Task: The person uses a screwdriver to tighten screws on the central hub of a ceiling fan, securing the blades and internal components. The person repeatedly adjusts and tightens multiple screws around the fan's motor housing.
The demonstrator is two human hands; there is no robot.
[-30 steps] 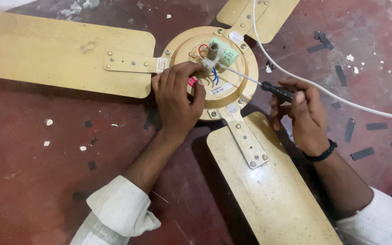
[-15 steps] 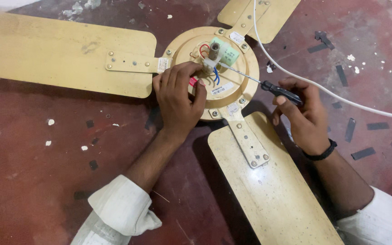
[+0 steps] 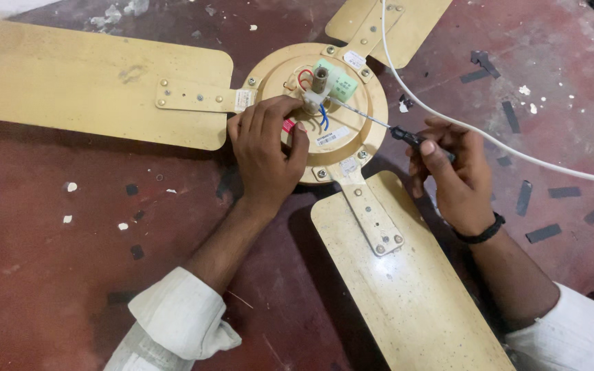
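I'm working on a dark red floor, scuffed, dotted with white flecks and black tape scraps. A white cable crosses its upper right. The cream ceiling fan lies flat there, three blades spread, its round hub open with red and blue wires and a green capacitor around the shaft. My left hand pinches a small red piece at the hub. My right hand is closed around a screwdriver, tip reaching the hub's centre.
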